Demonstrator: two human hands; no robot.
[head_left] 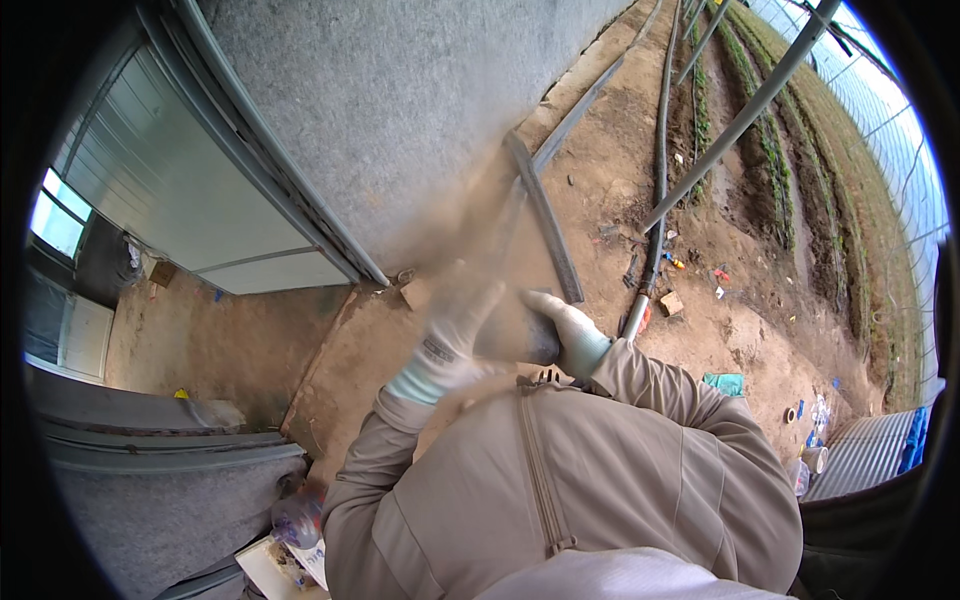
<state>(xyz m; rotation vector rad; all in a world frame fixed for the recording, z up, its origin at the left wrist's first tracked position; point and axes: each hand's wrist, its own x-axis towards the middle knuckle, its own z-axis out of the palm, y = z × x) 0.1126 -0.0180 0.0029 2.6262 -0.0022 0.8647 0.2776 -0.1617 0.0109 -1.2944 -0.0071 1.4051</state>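
My right hand (573, 334), in a white glove with a pale green cuff, is closed round a dark, smooth-looking object (535, 338). Its thumb lies across the top edge; the kind of object cannot be made out. Close by on the left is my left hand (450, 335), gloved the same way. Its fingers fade into a brownish blur, so their grip is hidden. Both hands are in front of the zipped beige jacket (600, 480). Beyond them, a flat dark grey bar (548, 222) slants over the bare soil.
A grey felt-like wall (400, 90) rises ahead, beside a pale panel door (200, 190) on the left. A black pipe (660, 180) and a slanting metal pole (745, 115) run along the right. Planted rows (765, 150) lie farther right. Litter and a brown block (671, 303) dot the soil.
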